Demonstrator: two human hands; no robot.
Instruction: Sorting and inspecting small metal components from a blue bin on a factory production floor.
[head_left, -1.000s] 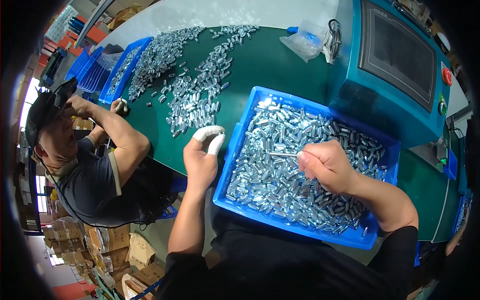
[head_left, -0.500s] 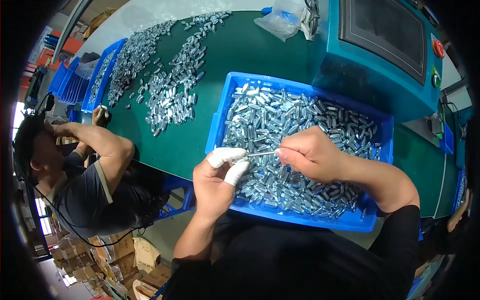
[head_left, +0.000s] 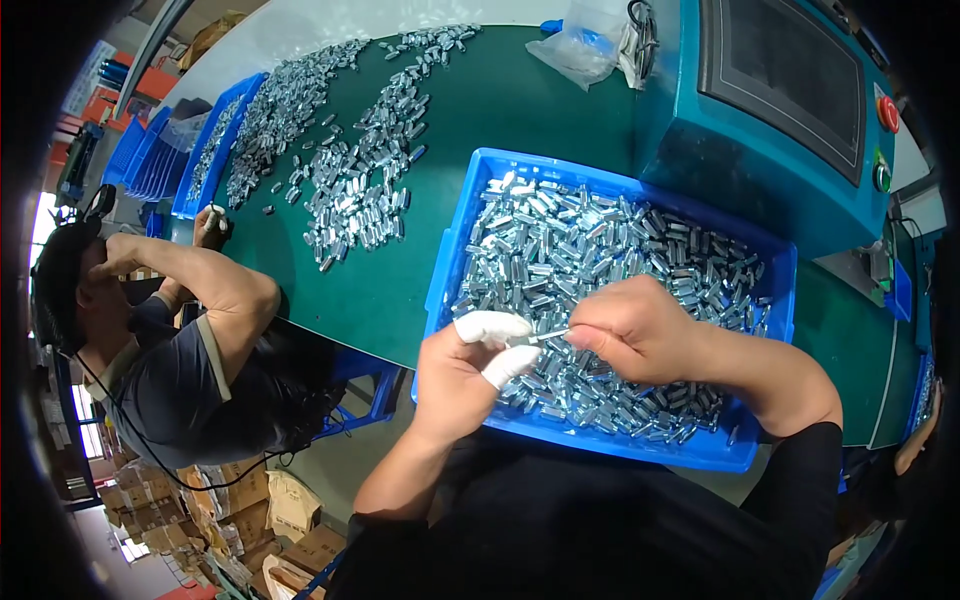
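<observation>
From the head view: a thin metal rod (head_left: 553, 335) is pinched between the right hand's (head_left: 640, 330) thumb and curled fingers, held over a blue bin (head_left: 735, 456) of metal pieces (head_left: 530, 250) — its tip is met by the left hand's (head_left: 458, 378) white-covered fingers (head_left: 490, 326), though whether anything's gripped there can't be told.

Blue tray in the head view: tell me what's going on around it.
A person works with both hands over a blue tray filled with small metal parts. Their right hand pinches a thin metal rod, whose far end points at the white-covered fingertips of the left hand; whether those grip anything is unclear. More parts lie loose on the green table, near another person on the left.
</observation>
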